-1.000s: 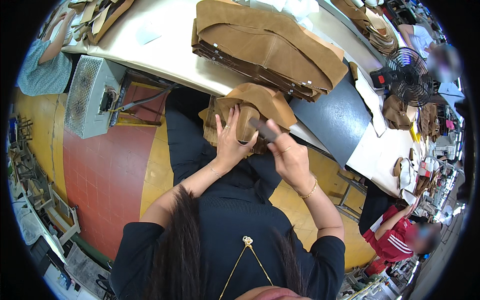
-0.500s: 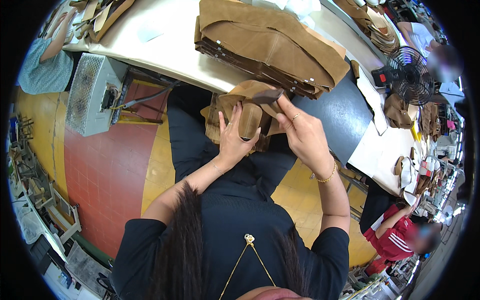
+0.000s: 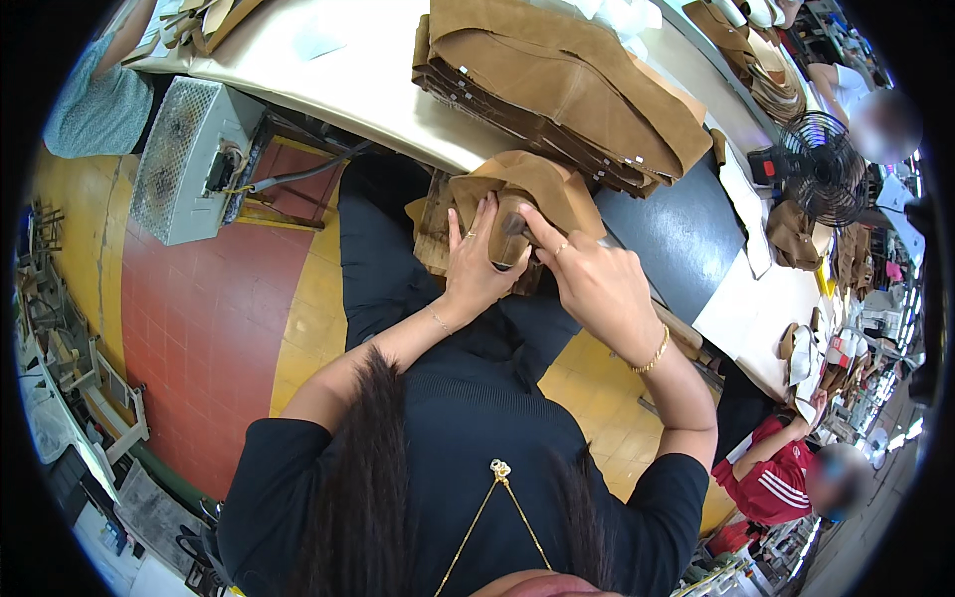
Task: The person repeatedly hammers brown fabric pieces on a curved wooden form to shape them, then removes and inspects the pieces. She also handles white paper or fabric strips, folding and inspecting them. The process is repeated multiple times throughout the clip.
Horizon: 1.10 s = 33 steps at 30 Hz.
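Observation:
A brown suede leather piece [image 3: 570,199] lies folded and curved over a wooden block [image 3: 431,227] at my lap. My left hand [image 3: 476,261] grips its near left part, with fingers on top and the thumb on the near edge. In my right hand [image 3: 594,276] is a small dark brown flat piece [image 3: 514,223] with a rounded end. The index finger presses it down onto the leather beside my left fingers. My palm and fingers hide most of it, so its exact kind does not show.
A tall stack of brown suede panels [image 3: 567,90] stands on the cream tabletop [image 3: 368,109] ahead. To the right are a dark grey work surface [image 3: 681,239] and a black fan [image 3: 822,167]. A metal-mesh box [image 3: 179,164] is at the left. Co-workers sit on both sides.
My right hand has come down and left, bringing the dark brown piece from above the leather onto its surface. My left hand keeps its grip. The whole view has shifted slightly.

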Each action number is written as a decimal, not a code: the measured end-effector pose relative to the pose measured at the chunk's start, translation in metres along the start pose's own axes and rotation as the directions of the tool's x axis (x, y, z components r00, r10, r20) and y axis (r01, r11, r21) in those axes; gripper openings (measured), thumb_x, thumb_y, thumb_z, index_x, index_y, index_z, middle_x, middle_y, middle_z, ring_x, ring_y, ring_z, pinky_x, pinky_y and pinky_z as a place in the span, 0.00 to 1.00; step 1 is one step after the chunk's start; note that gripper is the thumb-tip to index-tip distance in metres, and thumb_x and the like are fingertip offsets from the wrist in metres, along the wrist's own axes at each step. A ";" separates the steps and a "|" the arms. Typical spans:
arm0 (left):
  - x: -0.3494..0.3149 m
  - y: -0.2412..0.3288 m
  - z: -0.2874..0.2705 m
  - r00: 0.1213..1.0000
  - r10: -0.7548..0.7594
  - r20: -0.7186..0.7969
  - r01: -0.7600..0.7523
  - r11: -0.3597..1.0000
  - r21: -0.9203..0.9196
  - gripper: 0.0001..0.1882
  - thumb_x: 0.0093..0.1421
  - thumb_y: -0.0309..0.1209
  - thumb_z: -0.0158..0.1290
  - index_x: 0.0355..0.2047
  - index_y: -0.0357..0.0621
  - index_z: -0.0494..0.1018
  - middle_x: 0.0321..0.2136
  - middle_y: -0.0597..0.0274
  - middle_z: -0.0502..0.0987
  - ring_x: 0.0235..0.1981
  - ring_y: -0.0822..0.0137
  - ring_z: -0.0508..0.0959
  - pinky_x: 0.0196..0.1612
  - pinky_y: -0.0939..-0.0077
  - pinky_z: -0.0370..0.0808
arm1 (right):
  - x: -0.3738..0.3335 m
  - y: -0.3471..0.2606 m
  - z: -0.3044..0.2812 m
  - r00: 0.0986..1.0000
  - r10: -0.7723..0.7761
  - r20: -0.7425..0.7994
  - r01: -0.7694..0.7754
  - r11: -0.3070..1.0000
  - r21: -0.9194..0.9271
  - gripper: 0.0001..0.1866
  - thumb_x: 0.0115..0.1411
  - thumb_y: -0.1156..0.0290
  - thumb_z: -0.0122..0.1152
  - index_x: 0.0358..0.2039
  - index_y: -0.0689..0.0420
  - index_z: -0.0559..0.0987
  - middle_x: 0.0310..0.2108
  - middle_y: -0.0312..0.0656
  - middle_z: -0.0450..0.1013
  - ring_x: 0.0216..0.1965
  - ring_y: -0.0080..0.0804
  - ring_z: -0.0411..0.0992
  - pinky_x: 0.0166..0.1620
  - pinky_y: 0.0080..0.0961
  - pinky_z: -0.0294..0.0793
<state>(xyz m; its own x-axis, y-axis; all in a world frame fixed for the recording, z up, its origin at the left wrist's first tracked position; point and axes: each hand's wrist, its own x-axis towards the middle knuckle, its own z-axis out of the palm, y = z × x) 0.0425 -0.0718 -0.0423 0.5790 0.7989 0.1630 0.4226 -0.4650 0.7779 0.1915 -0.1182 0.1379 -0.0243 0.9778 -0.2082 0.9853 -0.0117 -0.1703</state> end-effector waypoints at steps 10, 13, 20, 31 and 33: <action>-0.001 -0.005 0.003 0.998 0.050 -0.042 -0.049 0.999 0.011 0.52 0.52 0.38 0.65 0.69 0.28 0.49 0.66 0.38 0.61 0.69 0.49 0.61 0.71 0.41 0.36 | -0.030 -0.020 0.026 0.964 -0.009 -0.265 0.056 0.984 0.171 0.32 0.60 0.70 0.63 0.66 0.41 0.68 0.21 0.37 0.67 0.16 0.35 0.69 0.21 0.33 0.68; -0.001 -0.001 -0.002 0.997 0.058 -0.054 -0.059 0.998 -0.014 0.51 0.55 0.40 0.64 0.68 0.27 0.48 0.64 0.36 0.62 0.68 0.46 0.61 0.71 0.40 0.36 | -0.031 -0.015 0.051 0.965 -0.044 -0.257 0.063 0.996 0.066 0.30 0.61 0.65 0.63 0.65 0.38 0.71 0.19 0.36 0.63 0.14 0.30 0.67 0.17 0.29 0.66; -0.001 0.001 -0.001 0.996 0.054 -0.064 -0.053 0.998 0.022 0.50 0.58 0.43 0.62 0.68 0.24 0.48 0.61 0.32 0.65 0.66 0.43 0.64 0.71 0.40 0.36 | -0.042 -0.010 0.070 0.947 -0.121 -0.297 0.136 0.990 0.032 0.34 0.55 0.70 0.65 0.64 0.37 0.72 0.20 0.35 0.62 0.15 0.27 0.66 0.19 0.26 0.67; 0.000 -0.004 -0.003 0.994 -0.051 0.099 0.052 0.999 -0.009 0.56 0.55 0.50 0.64 0.70 0.31 0.45 0.68 0.35 0.54 0.72 0.46 0.52 0.72 0.46 0.37 | -0.041 0.006 0.067 0.865 0.114 -0.488 0.051 0.949 0.312 0.31 0.57 0.72 0.65 0.62 0.42 0.73 0.26 0.40 0.73 0.24 0.37 0.74 0.27 0.32 0.74; -0.008 -0.005 -0.015 0.981 -0.137 0.135 0.156 0.977 -0.143 0.53 0.55 0.45 0.65 0.71 0.37 0.47 0.70 0.41 0.51 0.72 0.48 0.51 0.73 0.51 0.42 | -0.047 0.026 0.061 0.752 0.338 -0.566 -0.052 0.887 0.460 0.29 0.61 0.75 0.62 0.64 0.46 0.72 0.32 0.44 0.75 0.29 0.39 0.73 0.34 0.32 0.75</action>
<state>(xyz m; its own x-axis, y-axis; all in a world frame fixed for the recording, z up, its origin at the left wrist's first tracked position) 0.0253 -0.0699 -0.0385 0.6046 0.7960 -0.0290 0.4040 -0.2751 0.8724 0.2077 -0.1769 0.0847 0.4102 0.8496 0.3315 0.7972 -0.1574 -0.5828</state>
